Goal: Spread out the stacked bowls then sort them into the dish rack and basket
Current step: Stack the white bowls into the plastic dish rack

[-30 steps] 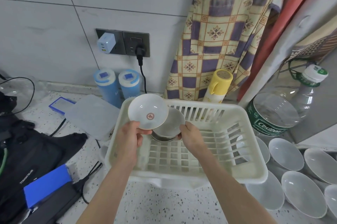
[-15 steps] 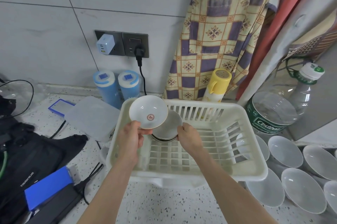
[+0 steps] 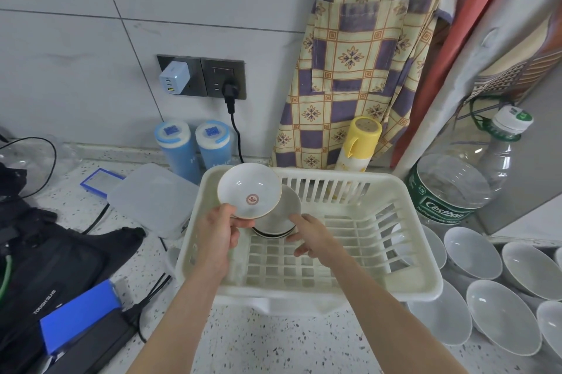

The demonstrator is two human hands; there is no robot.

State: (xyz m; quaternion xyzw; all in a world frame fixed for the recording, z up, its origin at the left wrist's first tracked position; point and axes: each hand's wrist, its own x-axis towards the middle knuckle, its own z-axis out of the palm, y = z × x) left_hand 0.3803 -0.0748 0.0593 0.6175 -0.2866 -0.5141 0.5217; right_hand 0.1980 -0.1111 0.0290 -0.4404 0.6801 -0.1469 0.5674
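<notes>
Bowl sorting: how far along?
Done: plain white bowls lie spread on the speckled counter; one pale bowl leans inside the white plastic basket. In hand: left hand grips a small white bowl with red emblem; right hand open near the leaning bowl. Left: sorting the spread bowls.

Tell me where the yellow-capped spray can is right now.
In the head view the yellow-capped spray can stands upright at the wall, just behind the white basket's far rim, against the hanging patterned cloth.

Two bare, sleeveless forearms (image 3: pixel 194 306)
</notes>
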